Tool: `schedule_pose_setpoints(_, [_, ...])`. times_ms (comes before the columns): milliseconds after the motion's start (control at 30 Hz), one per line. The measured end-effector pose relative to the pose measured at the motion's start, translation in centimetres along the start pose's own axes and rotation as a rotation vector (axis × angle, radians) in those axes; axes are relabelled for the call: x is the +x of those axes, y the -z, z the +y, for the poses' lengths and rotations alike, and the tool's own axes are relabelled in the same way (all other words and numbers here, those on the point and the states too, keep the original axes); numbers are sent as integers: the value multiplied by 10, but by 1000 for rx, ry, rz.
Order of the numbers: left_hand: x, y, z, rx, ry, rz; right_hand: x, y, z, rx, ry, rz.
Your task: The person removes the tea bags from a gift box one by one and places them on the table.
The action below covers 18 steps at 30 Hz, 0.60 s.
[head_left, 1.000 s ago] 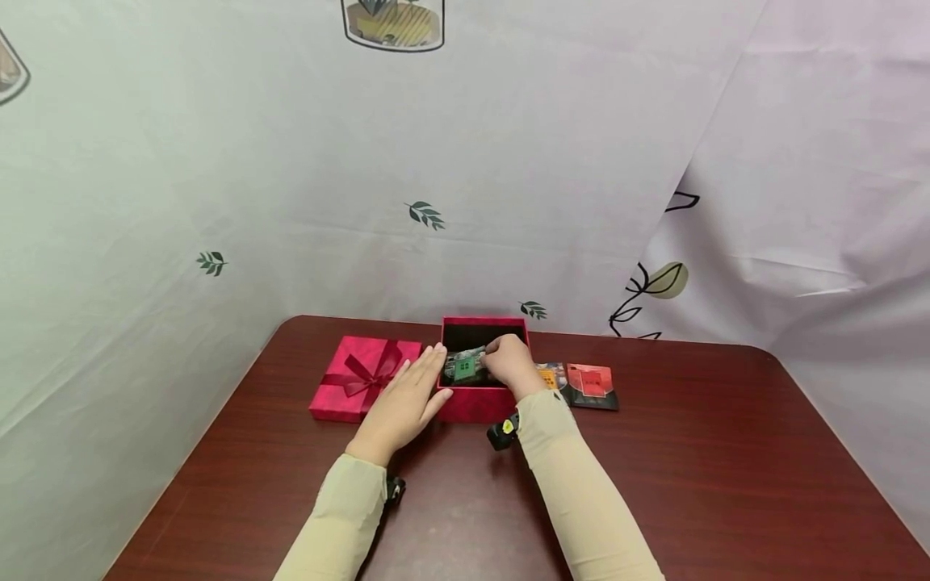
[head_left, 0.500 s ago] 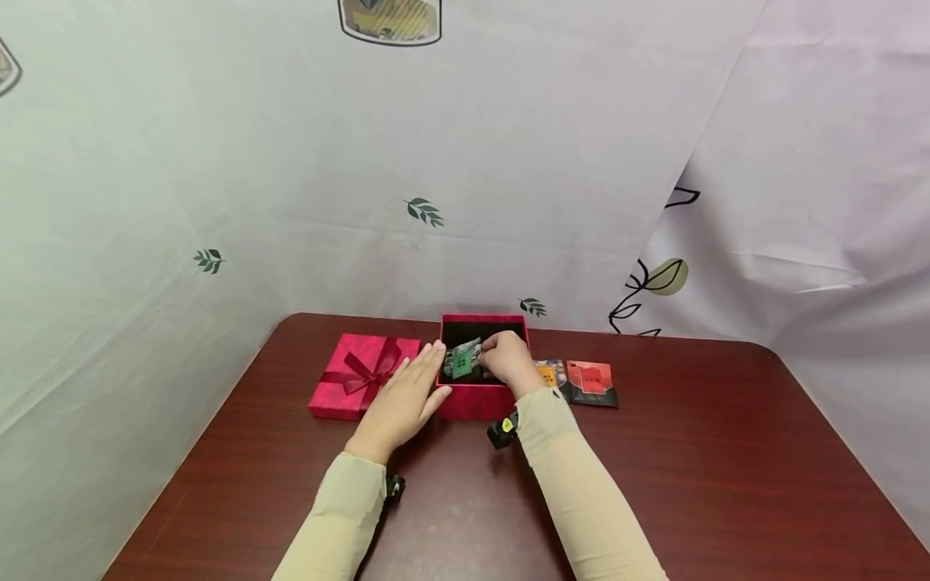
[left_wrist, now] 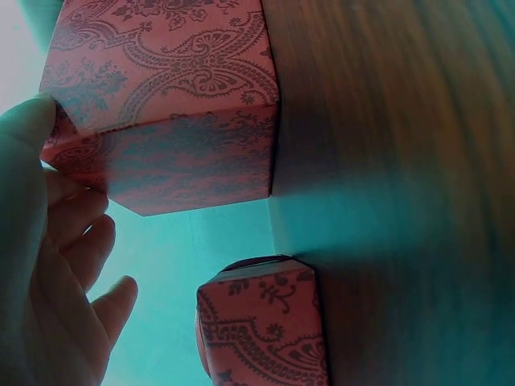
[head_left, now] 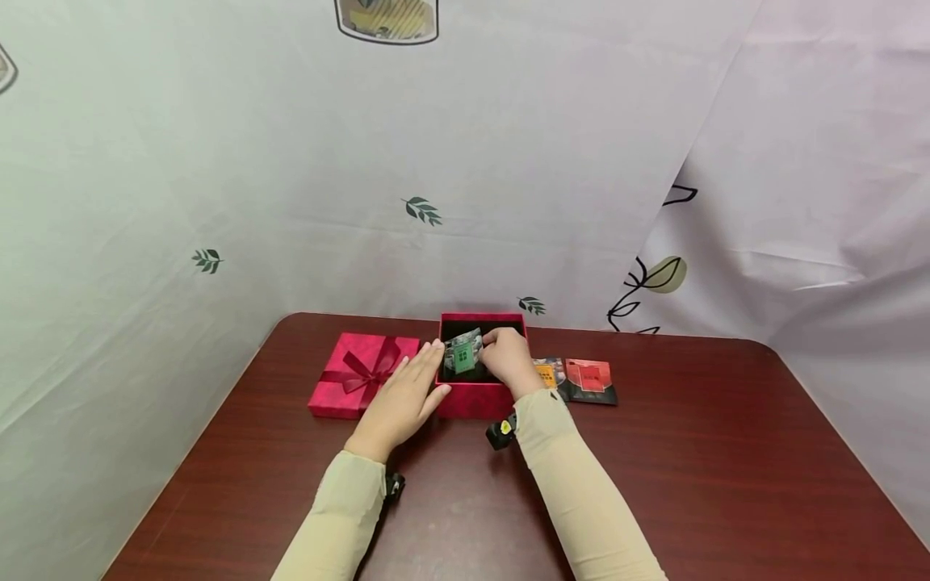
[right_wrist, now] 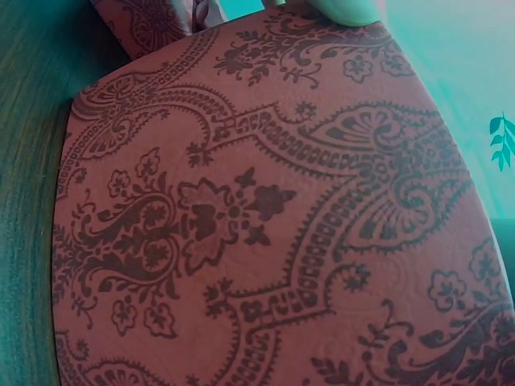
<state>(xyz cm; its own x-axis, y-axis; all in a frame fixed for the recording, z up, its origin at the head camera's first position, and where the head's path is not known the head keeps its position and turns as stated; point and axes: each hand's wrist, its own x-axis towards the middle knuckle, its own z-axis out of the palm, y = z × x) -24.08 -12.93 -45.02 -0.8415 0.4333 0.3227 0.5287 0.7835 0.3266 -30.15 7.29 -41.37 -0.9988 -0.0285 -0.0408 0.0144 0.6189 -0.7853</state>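
A red gift box [head_left: 475,401] with a black inside stands near the back of the table. My right hand [head_left: 508,355] reaches into it and pinches the right edge of a small sachet [head_left: 463,353] with a green label; the fingertips are partly hidden. At the box's left front corner, my left hand [head_left: 403,397] rests with its fingers straight along the side. In the left wrist view its thumb [left_wrist: 34,119] touches the box's patterned front [left_wrist: 193,56]. The right wrist view is mostly filled by the box wall [right_wrist: 257,201].
To the left lies the box's lid [head_left: 366,375] with a dark red ribbon bow. Right of the box are a sachet with an orange label [head_left: 550,376] and one with a red label [head_left: 592,379]. A printed cloth [head_left: 327,161] hangs behind the table [head_left: 712,452].
The green-labelled sachet has tilted, its right side rising, and more of its face shows. The right hand has shifted only slightly; the left hand stays at the box corner.
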Motion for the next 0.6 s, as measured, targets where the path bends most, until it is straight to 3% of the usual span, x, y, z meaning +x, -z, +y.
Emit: schedule_pose_setpoints(600, [0,1,1,8,0,-2,-11,3,-7,-40,145,139])
